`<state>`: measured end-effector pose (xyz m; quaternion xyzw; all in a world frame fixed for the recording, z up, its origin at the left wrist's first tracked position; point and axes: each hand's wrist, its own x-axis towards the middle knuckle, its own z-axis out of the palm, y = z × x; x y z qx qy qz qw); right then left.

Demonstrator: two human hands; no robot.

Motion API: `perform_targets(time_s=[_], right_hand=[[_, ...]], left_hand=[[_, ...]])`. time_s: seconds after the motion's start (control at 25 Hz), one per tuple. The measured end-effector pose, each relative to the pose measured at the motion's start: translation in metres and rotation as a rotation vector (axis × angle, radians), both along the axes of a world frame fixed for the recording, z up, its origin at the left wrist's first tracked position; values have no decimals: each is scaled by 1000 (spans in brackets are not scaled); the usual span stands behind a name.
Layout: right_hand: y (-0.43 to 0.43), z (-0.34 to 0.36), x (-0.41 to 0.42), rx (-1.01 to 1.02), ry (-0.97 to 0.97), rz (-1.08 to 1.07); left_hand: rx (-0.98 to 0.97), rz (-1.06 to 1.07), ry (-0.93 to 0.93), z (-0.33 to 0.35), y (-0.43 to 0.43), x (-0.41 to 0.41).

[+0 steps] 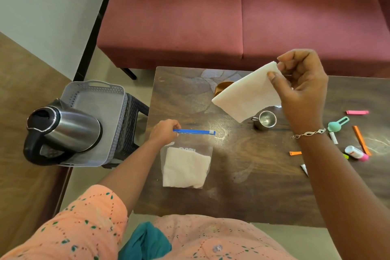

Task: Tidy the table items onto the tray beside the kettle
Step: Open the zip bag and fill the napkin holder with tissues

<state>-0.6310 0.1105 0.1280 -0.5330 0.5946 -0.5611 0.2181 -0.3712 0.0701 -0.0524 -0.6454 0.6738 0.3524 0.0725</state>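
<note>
Now the right hand (299,86) is up over the table, thumb and fingers pinched on a corner of a white napkin (247,97). The napkin hangs soft, floppy and light, so a corner is a good hold. The left hand (164,133) pinches the blue strip (194,132) of a clear bag (185,162) at the near left, with more napkins inside. The bag looks thin and slippery, so the stiff strip grips best. The dark wood table (242,186) is smooth. The grey tray (95,112) sits left on a stool (133,116), holding the kettle (63,131). A red sofa (211,17) is far.
</note>
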Motion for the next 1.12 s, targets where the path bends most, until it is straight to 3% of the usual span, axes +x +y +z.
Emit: perform_targets(time_s=[0.16,0.28,0.48,0.68,0.84,1.12], right_hand=[[-2,-4,1,27,7,21],[-3,-4,2,28,17,37],[1,1,4,35,25,83],[1,7,6,30,-10,85],[0,8,8,30,-58,93],[3,5,-2,28,-163,81]], left_hand=[[-80,17,30,10,-6,-1],[-96,148,237,29,-7,-12],[236,454,784,78,11,-46],[440,554,963,105,24,-61],[304,696,1090,119,25,-63],[52,716,1248,135,15,-60]])
